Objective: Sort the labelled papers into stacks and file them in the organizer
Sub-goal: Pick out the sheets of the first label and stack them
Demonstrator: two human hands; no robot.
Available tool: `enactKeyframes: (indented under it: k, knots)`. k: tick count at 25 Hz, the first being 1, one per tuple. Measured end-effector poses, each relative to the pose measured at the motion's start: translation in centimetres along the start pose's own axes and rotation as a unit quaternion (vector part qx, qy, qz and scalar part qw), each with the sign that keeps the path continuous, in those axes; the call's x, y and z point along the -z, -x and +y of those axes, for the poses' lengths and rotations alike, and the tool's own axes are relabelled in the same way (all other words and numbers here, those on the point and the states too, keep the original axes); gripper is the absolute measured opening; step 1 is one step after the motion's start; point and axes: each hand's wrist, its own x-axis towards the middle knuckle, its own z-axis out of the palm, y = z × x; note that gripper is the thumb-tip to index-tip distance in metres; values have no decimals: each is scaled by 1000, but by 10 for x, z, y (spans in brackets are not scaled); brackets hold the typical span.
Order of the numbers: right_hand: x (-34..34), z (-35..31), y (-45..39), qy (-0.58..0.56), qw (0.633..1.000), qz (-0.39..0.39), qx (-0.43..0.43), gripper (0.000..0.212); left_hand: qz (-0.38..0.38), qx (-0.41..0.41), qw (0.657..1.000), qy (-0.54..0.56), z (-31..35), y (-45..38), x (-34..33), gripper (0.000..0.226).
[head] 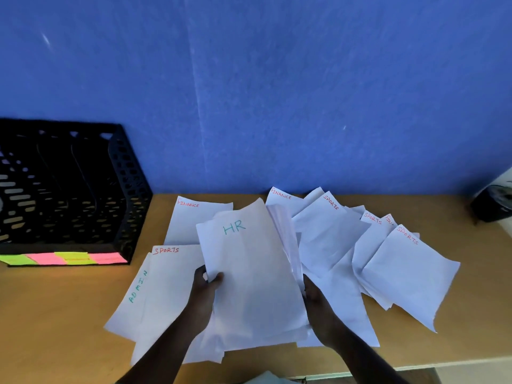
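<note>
A stack of white sheets with "HR" [249, 273] on top is held up off the desk between both hands. My left hand [203, 292] grips its left edge, thumb on the front. My right hand [318, 309] holds the right edge, with its fingers hidden behind the sheets. Loose labelled papers lie fanned on the desk: an "ADMIN" sheet [130, 303] and a "SPORTS" sheet [171, 275] to the left, a "FINANCE" sheet [188, 220] behind, and more "SPORTS" sheets [410, 273] and "FINANCE" sheets [282, 200] to the right. The black mesh organizer [122, 189] stands at the far left.
Green and pink sticky notes [63, 258] line the organizer's front base. The wooden desk [55, 314] meets a blue wall [277, 92] behind. A dark object [493, 203] sits at the far right edge. The desk's front edge runs along the bottom right.
</note>
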Motion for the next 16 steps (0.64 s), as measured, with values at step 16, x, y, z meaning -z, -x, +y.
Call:
enactKeyframes:
  k: [16]
  knots:
    - [16, -44, -31, 75, 961, 222, 146, 21, 26, -295, 904, -308, 61, 20, -80, 32]
